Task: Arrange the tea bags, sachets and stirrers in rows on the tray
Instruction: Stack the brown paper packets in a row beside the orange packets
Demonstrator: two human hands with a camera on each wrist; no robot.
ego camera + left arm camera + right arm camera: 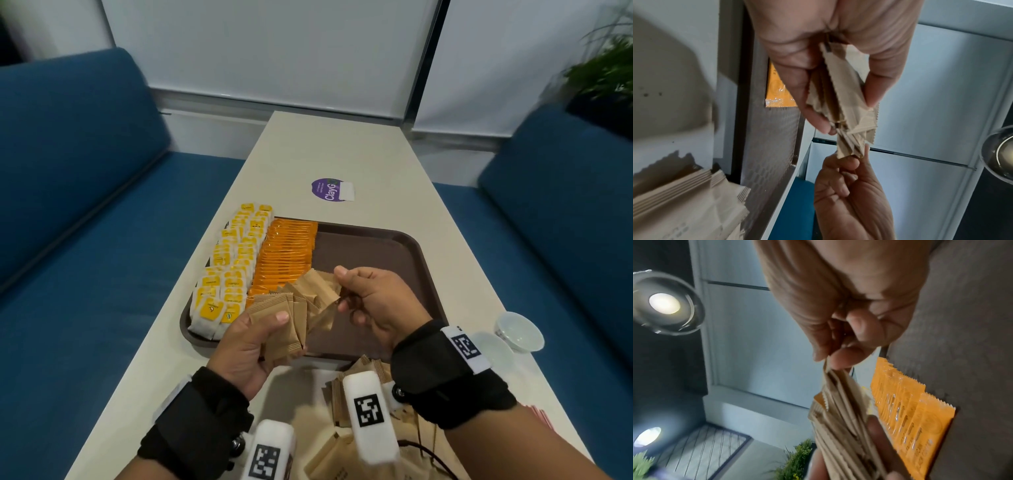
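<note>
Brown sachets (294, 315) fan between left hand (246, 346) and right hand's fingers (346, 274).

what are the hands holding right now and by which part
The left hand grips a fan of brown sachets by their near ends; the right hand pinches the far end of one.

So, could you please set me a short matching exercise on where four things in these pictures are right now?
Things:
1. brown sachets
2. orange sachets
3. yellow tea bags
4. white cups

Places:
A. on the table, right of the tray
B. the tray's leftmost rows
C. fanned between the left hand and right hand
D. a row beside the tea bags

Pairs: 1-C, 2-D, 3-B, 4-A
</note>
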